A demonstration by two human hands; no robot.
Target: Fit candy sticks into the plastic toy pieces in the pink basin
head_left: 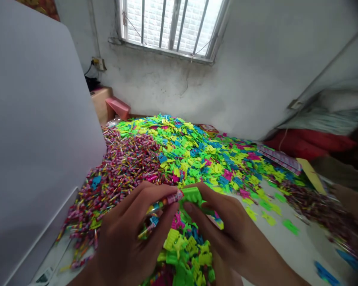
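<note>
My left hand point(134, 226) grips a slim pink-striped candy tube point(174, 197) between thumb and fingers, with more tubes point(149, 228) tucked under its fingers. My right hand point(223, 226) pinches a bright green plastic toy piece point(193, 197), which sits against the tube's end. Below both hands lies a heap of neon green, yellow and pink plastic pieces point(185, 254). A broad mound of the same pieces point(185, 155) spreads beyond them, and a mass of pink candy tubes point(128, 159) lies to its left.
A tall grey board point(38, 119) stands along the left. Loose pieces and tubes cover much of the white floor point(304, 250). Beyond lie a red cushion point(307, 145), striped packaging sheets point(279, 159), a pink stool point(117, 107) and a barred window point(173, 28).
</note>
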